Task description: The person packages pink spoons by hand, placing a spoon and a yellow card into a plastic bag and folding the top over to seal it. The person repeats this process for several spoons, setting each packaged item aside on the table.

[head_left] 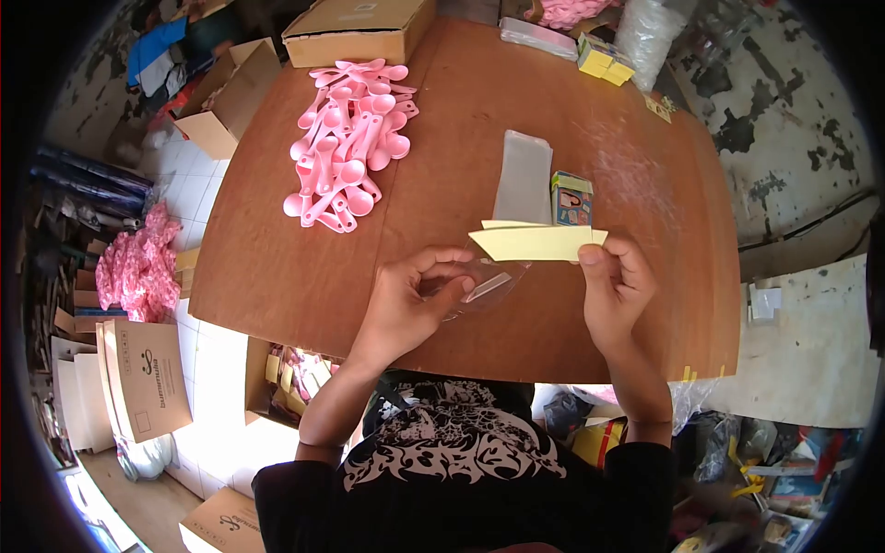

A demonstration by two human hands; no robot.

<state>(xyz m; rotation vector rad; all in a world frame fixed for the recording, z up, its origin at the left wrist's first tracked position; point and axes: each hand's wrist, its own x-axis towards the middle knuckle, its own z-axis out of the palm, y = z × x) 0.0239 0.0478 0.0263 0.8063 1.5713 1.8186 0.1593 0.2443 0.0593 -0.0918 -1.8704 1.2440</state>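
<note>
Pinched between the thumb and fingers of my right hand [616,281] is a folded pale yellow card [539,243], held above the table. My left hand [419,300] grips a clear plastic bag [490,289] near the table's front edge. Just beyond the card lie a stack of clear plastic sleeves [524,177] and a small stack of printed cards [572,199], side by side. A heap of pink spoons [350,143] rests on the left part of the table.
The brown wooden table [442,111] carries a cardboard box [358,28] at its back left. Yellow packs [604,61] and a roll of clear wrap [653,41] stand at the back right. An open box [290,373] sits below the front left edge.
</note>
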